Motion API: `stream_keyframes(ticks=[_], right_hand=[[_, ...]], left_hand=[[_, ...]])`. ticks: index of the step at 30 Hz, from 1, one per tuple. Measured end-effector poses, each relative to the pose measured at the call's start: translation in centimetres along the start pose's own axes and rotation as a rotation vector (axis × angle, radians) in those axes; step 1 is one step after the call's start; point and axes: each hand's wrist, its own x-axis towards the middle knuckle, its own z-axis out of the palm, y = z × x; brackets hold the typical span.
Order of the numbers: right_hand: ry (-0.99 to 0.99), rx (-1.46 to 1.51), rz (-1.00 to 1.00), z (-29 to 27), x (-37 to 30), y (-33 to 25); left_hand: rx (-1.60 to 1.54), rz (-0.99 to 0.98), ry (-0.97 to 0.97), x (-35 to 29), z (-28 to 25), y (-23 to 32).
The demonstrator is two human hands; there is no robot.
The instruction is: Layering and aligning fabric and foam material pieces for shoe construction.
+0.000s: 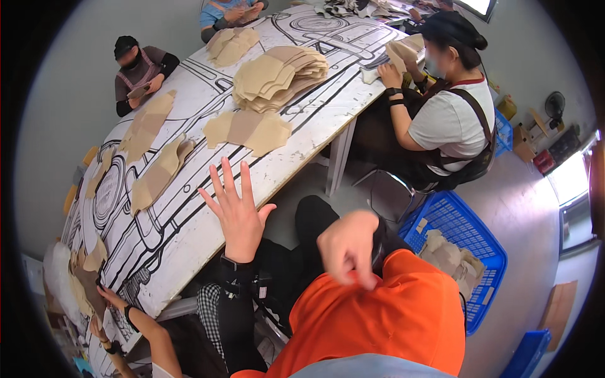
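Nearby, beige pieces (449, 257) in basket (463, 223)

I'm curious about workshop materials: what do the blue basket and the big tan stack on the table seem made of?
Blue basket: probably smooth plastic, its walls regularly slotted. Tan stack: perhaps cloth or leather, matte, in thin, uneven-edged layers.

I've got a pale grey wall (82, 94) up on my feed, bending w/ the fisheye, and a long white table (334, 107) running diagonally, top covered in bold blk line art, edge scuffed, pale leg (340, 157) underneath. Over on the R: v. bright window (570, 179), smooth greyish floor (523, 211) catching a sheen, blk round fan (554, 106) nr the wall, brown board (561, 309) btm R.
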Motion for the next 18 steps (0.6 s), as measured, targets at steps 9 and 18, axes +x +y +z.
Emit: stream_keyframes(ticks=[9,18], right_hand=[[-0.068,-0.205,0.277,1.9,5.5,0.6],[1.036,-0.571,0.311,-6.8,0.6,9.5]], left_hand=[[0.036,-0.075,-0.066,-1.2,-1.0,-2.1],[-0.28,-0.033,0.117,-4.5,7.0,-9.2]])
